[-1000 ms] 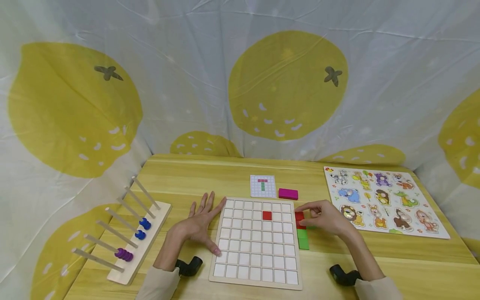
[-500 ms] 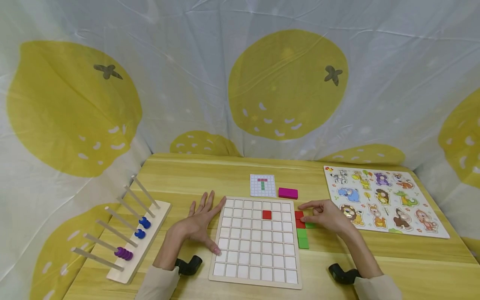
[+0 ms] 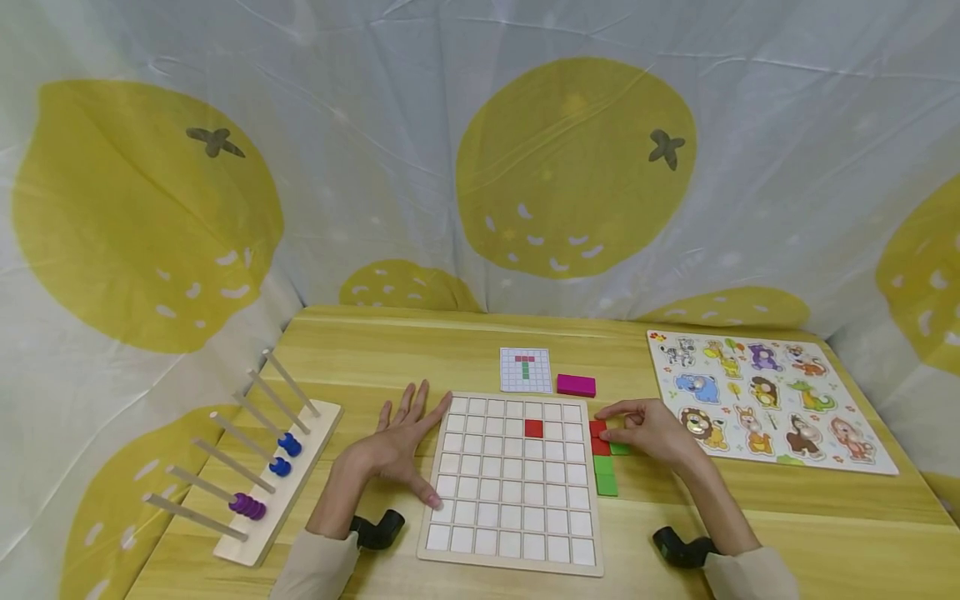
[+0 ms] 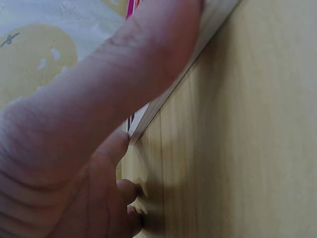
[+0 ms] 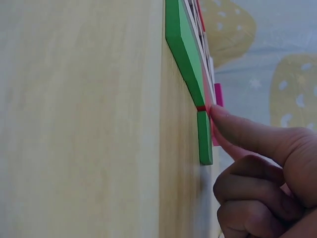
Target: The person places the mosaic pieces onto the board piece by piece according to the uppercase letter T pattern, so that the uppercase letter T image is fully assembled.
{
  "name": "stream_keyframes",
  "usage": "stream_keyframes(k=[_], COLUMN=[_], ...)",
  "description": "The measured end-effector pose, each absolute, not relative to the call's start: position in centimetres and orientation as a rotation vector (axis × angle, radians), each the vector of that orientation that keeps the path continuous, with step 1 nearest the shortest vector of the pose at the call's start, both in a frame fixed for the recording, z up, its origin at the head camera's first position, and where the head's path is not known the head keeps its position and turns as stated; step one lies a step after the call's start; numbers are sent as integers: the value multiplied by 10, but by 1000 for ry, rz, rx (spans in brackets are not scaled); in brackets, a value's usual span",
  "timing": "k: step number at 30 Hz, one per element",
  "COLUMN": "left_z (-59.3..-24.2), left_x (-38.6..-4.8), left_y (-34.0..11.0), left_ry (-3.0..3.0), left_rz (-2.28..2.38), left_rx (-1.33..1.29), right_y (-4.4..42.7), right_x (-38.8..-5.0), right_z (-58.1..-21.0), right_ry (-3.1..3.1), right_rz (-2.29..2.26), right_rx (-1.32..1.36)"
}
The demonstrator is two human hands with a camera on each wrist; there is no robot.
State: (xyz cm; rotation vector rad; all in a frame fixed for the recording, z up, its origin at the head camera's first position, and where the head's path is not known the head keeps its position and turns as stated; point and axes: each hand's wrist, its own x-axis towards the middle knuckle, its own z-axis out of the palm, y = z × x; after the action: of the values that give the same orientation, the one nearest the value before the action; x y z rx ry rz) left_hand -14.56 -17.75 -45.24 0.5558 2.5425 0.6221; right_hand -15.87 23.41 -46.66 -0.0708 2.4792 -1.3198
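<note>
A white gridded wooden board [image 3: 512,493] lies in front of me, with one red tile [image 3: 533,428] in an upper cell. My left hand [image 3: 393,446] has its fingers spread; its thumb and index finger touch the board's left edge. To the right of the board, my right hand [image 3: 647,429] pinches the upper loose red tile [image 3: 597,427] between thumb and index finger. A second red tile [image 3: 600,447] lies just below it, partly under the thumb. Green tiles [image 3: 606,483] adjoin the red ones; another green tile [image 5: 204,139] sits beside them under the right hand.
Behind the board lie a pattern card [image 3: 525,370] with a red and green T and a magenta block [image 3: 576,385]. A peg stand [image 3: 266,521] with blue and purple beads is at left. An animal puzzle board [image 3: 780,404] occupies the right. A lemon-print cloth [image 3: 570,167] hangs behind.
My right thumb and index finger have shifted slightly up and closer together at the red tiles. The left hand and the board stay where they were.
</note>
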Motion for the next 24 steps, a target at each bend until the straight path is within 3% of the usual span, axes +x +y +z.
stream_keyframes(k=[24], left_z=[-449], left_x=[-147], left_y=[-177], left_ry=[2534], left_rz=[630], left_rx=[551], right_y=[234], right_x=[-161], right_z=[-465], right_ry=[2425], right_rz=[-1419], right_rx=[216])
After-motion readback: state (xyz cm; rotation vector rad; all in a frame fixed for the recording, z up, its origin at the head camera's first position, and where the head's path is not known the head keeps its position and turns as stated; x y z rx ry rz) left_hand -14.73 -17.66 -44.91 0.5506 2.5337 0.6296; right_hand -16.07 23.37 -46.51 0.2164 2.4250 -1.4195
